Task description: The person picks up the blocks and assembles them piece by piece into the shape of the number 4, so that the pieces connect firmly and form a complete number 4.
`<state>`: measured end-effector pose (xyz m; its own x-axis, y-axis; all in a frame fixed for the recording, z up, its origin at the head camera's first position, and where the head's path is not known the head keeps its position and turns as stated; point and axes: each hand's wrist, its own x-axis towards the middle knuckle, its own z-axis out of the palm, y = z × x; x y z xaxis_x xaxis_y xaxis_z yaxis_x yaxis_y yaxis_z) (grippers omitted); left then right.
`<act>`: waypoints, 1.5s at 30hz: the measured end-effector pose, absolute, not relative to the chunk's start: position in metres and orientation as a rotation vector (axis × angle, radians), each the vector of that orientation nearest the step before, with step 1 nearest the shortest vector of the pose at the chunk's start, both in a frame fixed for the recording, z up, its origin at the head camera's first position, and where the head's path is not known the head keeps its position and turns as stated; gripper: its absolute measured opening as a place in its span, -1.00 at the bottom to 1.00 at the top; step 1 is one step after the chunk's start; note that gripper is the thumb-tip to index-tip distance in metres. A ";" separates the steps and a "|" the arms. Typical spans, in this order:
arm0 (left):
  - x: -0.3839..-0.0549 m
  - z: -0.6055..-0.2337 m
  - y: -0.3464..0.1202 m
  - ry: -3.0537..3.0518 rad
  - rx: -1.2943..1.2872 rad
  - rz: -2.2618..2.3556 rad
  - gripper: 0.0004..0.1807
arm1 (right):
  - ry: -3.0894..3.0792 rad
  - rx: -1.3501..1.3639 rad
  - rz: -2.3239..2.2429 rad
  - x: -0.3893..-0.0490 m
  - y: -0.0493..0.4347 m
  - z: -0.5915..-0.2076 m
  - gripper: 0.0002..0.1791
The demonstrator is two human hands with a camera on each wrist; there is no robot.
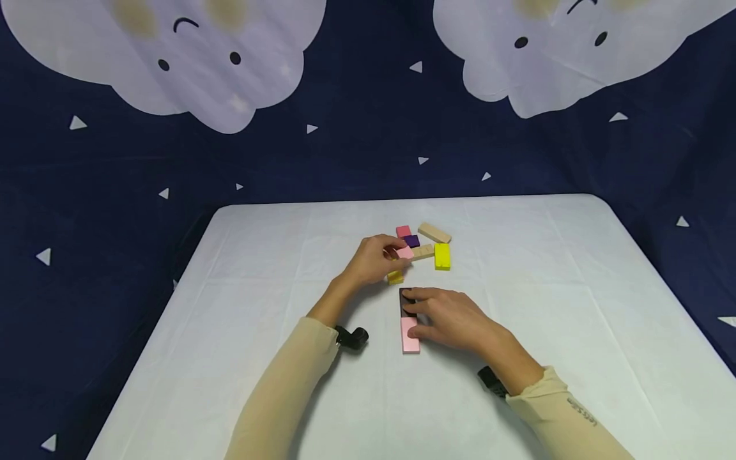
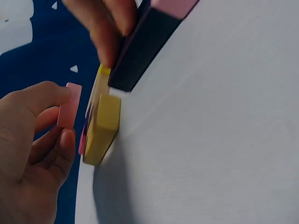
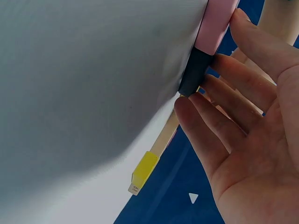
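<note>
My left hand point(image 1: 370, 260) pinches a small pink block point(image 2: 69, 106) between thumb and fingers, held up beside the loose blocks. Just below that hand sits a dark-yellow block point(image 1: 395, 278). Nearer to me, a black block point(image 1: 404, 305) and a longer-looking pink block point(image 1: 410, 344) lie end to end in a line. My right hand point(image 1: 457, 317) rests along their right side with fairly straight fingers on the black block and the thumb at the pink one. In the right wrist view, the palm point(image 3: 261, 163) holds nothing.
Behind my left hand lie a bright yellow block point(image 1: 442, 257), two plain wooden blocks point(image 1: 435, 232), a purple block point(image 1: 412, 241) and a red-pink block point(image 1: 404, 230). They are grouped on the white-covered table point(image 1: 535, 287). A dark blue patterned cloth point(image 1: 368, 160) hangs behind.
</note>
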<state>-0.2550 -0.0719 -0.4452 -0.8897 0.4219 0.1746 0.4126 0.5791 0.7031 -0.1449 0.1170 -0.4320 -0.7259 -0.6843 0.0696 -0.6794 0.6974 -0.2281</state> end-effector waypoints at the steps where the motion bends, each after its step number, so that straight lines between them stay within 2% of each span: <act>1: -0.253 -0.445 -0.071 2.779 0.764 1.211 -0.64 | 2.875 -1.155 -0.369 -0.145 0.117 -0.432 -0.49; 16: -0.244 -0.444 -0.063 2.761 0.971 0.995 -0.64 | 2.895 -1.178 -0.332 -0.148 0.116 -0.432 -0.52; 45: -0.235 -0.444 -0.072 2.786 1.047 0.723 -0.73 | 2.907 -1.079 -0.364 -0.145 0.115 -0.433 -0.49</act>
<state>-0.2351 -0.0715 -0.4439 -0.7635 0.6395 0.0899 0.6026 0.6554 0.4554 -0.1453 0.1154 -0.4333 -0.7611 -0.6456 0.0624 -0.6410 0.7341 -0.2239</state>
